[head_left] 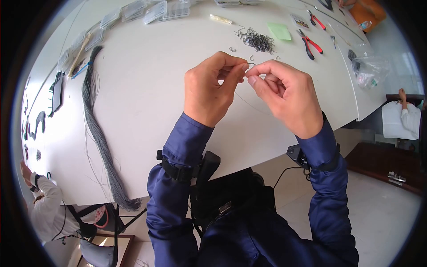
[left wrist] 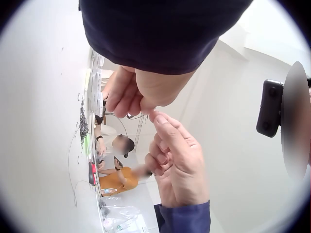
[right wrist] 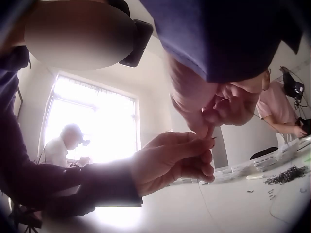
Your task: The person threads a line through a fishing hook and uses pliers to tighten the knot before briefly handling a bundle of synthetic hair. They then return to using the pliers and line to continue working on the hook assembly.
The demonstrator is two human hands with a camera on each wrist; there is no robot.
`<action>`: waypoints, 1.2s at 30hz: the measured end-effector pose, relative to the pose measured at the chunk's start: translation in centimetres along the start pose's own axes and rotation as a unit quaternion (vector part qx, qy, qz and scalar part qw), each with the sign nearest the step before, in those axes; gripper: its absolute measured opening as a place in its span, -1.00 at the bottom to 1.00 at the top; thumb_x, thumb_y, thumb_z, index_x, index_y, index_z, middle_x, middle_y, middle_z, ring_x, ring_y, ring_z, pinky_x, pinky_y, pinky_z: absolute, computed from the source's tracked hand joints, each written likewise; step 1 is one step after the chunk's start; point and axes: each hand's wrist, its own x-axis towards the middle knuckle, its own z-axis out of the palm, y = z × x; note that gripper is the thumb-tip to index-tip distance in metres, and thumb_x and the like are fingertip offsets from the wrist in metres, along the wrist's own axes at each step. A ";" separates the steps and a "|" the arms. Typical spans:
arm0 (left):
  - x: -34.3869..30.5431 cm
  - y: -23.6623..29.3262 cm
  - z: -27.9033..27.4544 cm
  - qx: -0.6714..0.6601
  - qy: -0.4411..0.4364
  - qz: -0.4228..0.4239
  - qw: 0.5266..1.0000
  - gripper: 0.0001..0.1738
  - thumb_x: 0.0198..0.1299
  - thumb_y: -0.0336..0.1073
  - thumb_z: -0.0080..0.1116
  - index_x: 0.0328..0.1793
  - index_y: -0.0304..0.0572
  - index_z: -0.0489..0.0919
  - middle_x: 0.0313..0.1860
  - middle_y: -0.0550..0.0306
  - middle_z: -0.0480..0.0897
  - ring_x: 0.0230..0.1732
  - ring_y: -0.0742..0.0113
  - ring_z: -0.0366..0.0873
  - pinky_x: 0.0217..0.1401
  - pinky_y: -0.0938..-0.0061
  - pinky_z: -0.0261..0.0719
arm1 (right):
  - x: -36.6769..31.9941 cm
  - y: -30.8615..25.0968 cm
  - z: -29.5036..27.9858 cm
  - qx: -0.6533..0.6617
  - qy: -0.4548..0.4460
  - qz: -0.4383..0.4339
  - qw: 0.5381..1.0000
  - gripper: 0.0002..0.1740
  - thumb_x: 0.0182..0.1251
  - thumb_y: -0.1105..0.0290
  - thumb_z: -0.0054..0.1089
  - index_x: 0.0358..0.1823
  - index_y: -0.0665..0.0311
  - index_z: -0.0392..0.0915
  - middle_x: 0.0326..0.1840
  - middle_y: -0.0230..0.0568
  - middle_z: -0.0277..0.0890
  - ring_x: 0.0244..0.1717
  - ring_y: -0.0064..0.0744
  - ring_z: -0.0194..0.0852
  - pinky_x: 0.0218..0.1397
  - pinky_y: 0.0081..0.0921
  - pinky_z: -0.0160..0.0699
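Fingers of left hand (head_left: 209, 89) and right hand (head_left: 284, 95) pinch one small metal hook (head_left: 250, 65) above tabletop (head_left: 147, 89), near loose hook pile (head_left: 258, 41).

Small metal hook (head_left: 251, 65): grey, curved, pinched where the fingertips of the left hand (head_left: 209, 89) and right hand (head_left: 284, 95) meet, raised above the table's middle. Thin line (head_left: 254, 106): pale, slack, trailing from the fingertips in a curve across the tabletop toward its right edge.
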 end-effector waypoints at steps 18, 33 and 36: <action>0.0 0.2 -0.2 0.011 -0.006 0.035 0.999 -0.93 0.24 -0.48 0.31 -0.23 -0.35 0.65 -0.39 0.05 0.73 -0.35 0.36 0.74 -0.18 0.50 0.73 | 3.3 3.8 -0.2 0.242 -0.098 0.144 0.955 -0.78 0.36 0.29 0.35 -0.15 0.31 0.68 -0.57 -0.64 0.38 -0.56 -0.84 0.09 -0.51 -0.72 0.03; -0.2 0.4 -0.2 0.024 -0.049 0.035 0.998 -0.93 0.24 -0.50 0.30 -0.20 -0.35 0.63 -0.37 0.06 0.73 -0.31 0.34 0.75 -0.18 0.49 0.72 | 2.7 0.0 -2.6 0.026 -0.065 -0.037 0.997 -0.86 0.37 0.36 0.27 -0.22 0.30 0.63 -0.68 -0.50 0.15 -0.60 -0.68 0.07 -0.52 -0.58 0.10; -0.2 0.5 -0.1 0.039 -0.052 0.058 0.996 -0.92 0.22 -0.51 0.31 -0.22 -0.35 0.62 -0.37 0.05 0.72 -0.29 0.31 0.75 -0.17 0.49 0.72 | 4.3 2.0 -2.6 0.123 -0.105 -0.051 0.986 -0.76 0.41 0.27 0.29 -0.17 0.34 0.63 -0.61 -0.58 0.27 -0.54 -0.75 0.11 -0.50 -0.61 0.11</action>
